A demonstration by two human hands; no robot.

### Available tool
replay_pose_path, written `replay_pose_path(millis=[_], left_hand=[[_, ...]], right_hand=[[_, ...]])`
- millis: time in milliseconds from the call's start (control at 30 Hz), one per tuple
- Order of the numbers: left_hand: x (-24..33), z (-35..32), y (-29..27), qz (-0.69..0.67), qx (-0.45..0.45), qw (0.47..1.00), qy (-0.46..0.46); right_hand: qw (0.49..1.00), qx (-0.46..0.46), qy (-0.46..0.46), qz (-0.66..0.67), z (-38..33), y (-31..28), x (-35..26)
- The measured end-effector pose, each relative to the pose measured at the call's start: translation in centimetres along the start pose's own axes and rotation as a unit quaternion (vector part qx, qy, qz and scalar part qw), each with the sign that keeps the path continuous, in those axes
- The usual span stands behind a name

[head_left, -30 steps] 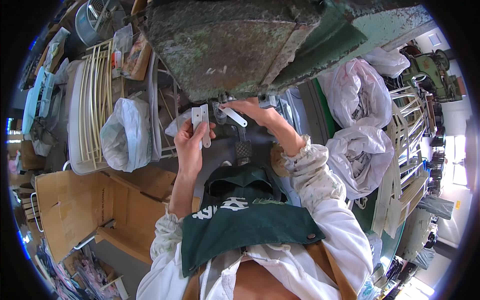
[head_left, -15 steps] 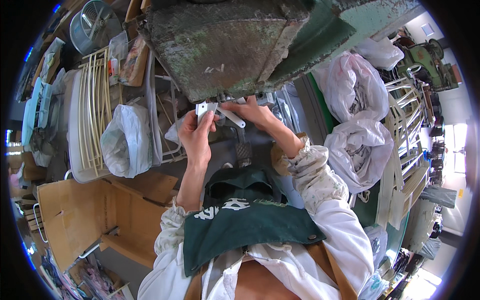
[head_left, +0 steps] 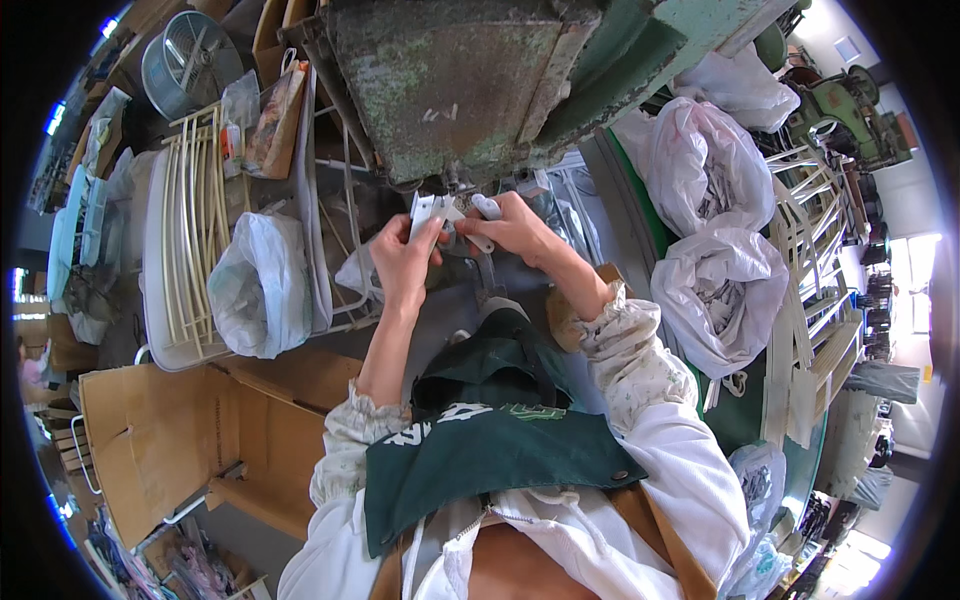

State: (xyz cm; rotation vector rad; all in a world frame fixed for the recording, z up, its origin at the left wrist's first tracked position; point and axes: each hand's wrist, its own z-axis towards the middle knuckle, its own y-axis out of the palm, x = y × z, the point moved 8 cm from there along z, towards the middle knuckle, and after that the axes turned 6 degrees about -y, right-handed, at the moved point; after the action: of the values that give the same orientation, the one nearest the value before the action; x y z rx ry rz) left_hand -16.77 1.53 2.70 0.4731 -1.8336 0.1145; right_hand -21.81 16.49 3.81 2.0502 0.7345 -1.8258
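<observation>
In front of my body, just below a worn green machine head, both hands are close together. My left hand pinches a white metal bracket with small holes, held upright between thumb and fingers. My right hand grips a white flat strip with a rounded end, whose other end meets the bracket. A second white rounded piece shows by the right fingers; whether it is a separate part I cannot tell. Where the pieces touch is partly covered by the fingers.
White plastic bags of pale pieces stand at the right, beside stacked cream strips. To the left are another white bag, a rack of long cream rods and an opened cardboard box. A round metal fan stands far left.
Both hands have shifted slightly right and closer together. The strip in my right hand has drawn in against the bracket. My knee has come up over the foot pedal.
</observation>
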Motion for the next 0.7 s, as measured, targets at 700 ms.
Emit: replay_pose_path(millis=[700], left_hand=[[0.8,-2.2,-1.3,-0.102,0.021,0.994,-0.027]], right_hand=[[0.997,0.007,-0.038,0.062,-1.7,-0.2,-1.2]])
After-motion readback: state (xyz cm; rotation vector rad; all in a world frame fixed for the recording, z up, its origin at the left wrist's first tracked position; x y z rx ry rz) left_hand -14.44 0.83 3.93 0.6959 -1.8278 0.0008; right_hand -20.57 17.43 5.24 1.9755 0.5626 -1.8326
